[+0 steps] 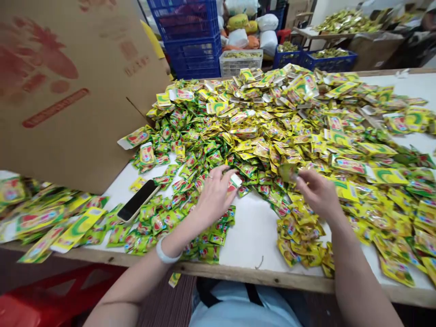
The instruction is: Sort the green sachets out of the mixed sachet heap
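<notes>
A big heap of small yellow and green sachets [272, 122] covers a white table [252, 227]. My left hand [215, 195] reaches into the near edge of the heap, its fingers curled round a sachet with a white end [234, 181]. My right hand [316, 191] is closed in a pinch on a blurred green sachet [288, 172] just above the pile. A white bangle [165, 255] sits on my left wrist. Flat sachets lie under both forearms.
A large brown cardboard box flap [68, 91] stands at the left over the table. A black phone [138, 200] lies among sachets. Blue crates [190, 36], sacks and a white basket [241, 61] stand behind. A second heaped table [344, 22] is far right.
</notes>
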Available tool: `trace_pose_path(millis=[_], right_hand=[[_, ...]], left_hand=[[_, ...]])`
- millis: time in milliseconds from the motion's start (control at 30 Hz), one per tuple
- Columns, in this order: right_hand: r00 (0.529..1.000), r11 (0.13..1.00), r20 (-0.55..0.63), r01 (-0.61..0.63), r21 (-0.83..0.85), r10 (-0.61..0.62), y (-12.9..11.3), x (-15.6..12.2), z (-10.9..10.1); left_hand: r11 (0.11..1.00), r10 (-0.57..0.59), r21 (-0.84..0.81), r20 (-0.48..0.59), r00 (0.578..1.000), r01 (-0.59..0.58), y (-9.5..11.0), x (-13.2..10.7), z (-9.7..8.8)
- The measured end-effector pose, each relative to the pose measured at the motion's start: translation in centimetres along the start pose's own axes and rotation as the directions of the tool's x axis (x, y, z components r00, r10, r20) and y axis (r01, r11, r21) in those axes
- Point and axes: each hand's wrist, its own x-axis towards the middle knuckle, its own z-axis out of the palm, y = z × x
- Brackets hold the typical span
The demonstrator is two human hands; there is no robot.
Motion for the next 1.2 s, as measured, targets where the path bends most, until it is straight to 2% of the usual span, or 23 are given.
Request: trace_pose_path(millis=[33,100,133,200,267,333,400,467,533,600,667,733,800,833,867,933,1000,1133,1200], right_hand=[[0.983,0.981,-0.106,-0.132,0.141,0.147,0.9,0.1,-1.1],[0.893,0.868,-0.218,-0.285,0.406,0.395,2.6,0.0,-2.8],[0.846,0.808,-0.245,-0.307,0.503,0.474,3.3,0.0,-3.4],[0.775,0.720,-0.279,-0.303,0.624,0.567,4.4,0.0,-4.1],[0.753,0.679,-0.278,-0.290,0.674,0.597,4.9,0.1,-4.4],[0.756,0.663,-0.259,-0.291,0.690,0.601,5.1,0.2,-4.3],[0.766,0.653,-0.239,-0.290,0.700,0.596,5.2,0.3,-4.2],[0.772,0.653,-0.234,-0.286,0.702,0.590,5.1,0.3,-3.9],[0.781,0.667,-0.238,-0.284,0.689,0.578,4.7,0.3,-3.5],[0.806,0.690,-0.228,-0.280,0.668,0.547,4.0,0.1,-2.7],[0.837,0.751,-0.251,-0.254,0.610,0.487,3.1,-0.3,-1.5],[0.872,0.894,-0.346,-0.195,0.405,0.346,2.2,-0.9,0.0],[0.924,0.997,-0.377,-0.067,0.027,0.073,1.2,-1.6,1.5],[0.945,0.985,-0.317,0.032,-0.170,-0.085,0.7,-1.9,2.1],[0.951,0.933,-0.217,0.143,-0.330,-0.222,0.2,-2.2,2.7],[0.920,0.789,-0.023,0.322,-0.524,-0.391,-0.7,-2.5,3.4],[0.892,0.697,0.069,0.395,-0.598,-0.446,-1.5,-2.5,3.6],[0.897,0.756,0.089,0.416,-0.506,-0.434,-2.1,-1.9,2.8],[0.879,0.747,0.097,0.450,-0.489,-0.467,-1.8,-1.6,2.5]], left_hand=[[0.997,0.080,-0.009,-0.026,0.996,-0.080,0.8,0.5,0.3],[0.955,0.279,-0.114,0.042,0.959,-0.273,3.2,1.5,1.0],[0.919,0.367,-0.191,0.101,0.925,-0.345,4.7,1.9,1.4],[0.871,0.463,-0.289,0.219,0.859,-0.396,7.8,2.6,3.0],[0.881,0.456,-0.289,0.314,0.833,-0.374,10.2,3.3,5.9],[0.921,0.381,-0.233,0.380,0.843,-0.311,11.5,4.2,9.6],[0.947,0.309,-0.223,0.431,0.848,-0.232,11.2,5.0,13.0],[0.934,0.281,-0.332,0.446,0.850,-0.134,9.6,5.6,14.8],[0.869,0.237,-0.495,0.396,0.887,-0.011,7.6,5.7,14.5],[0.747,0.125,-0.648,0.359,0.925,0.150,5.8,5.4,12.3],[0.581,-0.018,-0.753,0.370,0.929,0.311,4.9,4.7,9.4],[0.419,-0.121,-0.815,0.387,0.914,0.400,4.7,4.0,7.1],[0.305,-0.172,-0.862,0.368,0.914,0.404,5.0,3.4,5.9],[0.261,-0.175,-0.880,0.361,0.916,0.397,5.1,3.1,5.7],[0.220,-0.171,-0.894,0.359,0.917,0.391,5.2,2.9,5.8],[0.150,-0.166,-0.909,0.366,0.916,0.390,5.3,2.5,6.1],[0.105,-0.176,-0.908,0.384,0.907,0.405,5.0,2.2,6.4],[0.139,-0.164,-0.889,0.414,0.896,0.436,3.9,2.1,5.8],[0.149,-0.164,-0.878,0.431,0.887,0.454,3.4,2.2,5.1]])
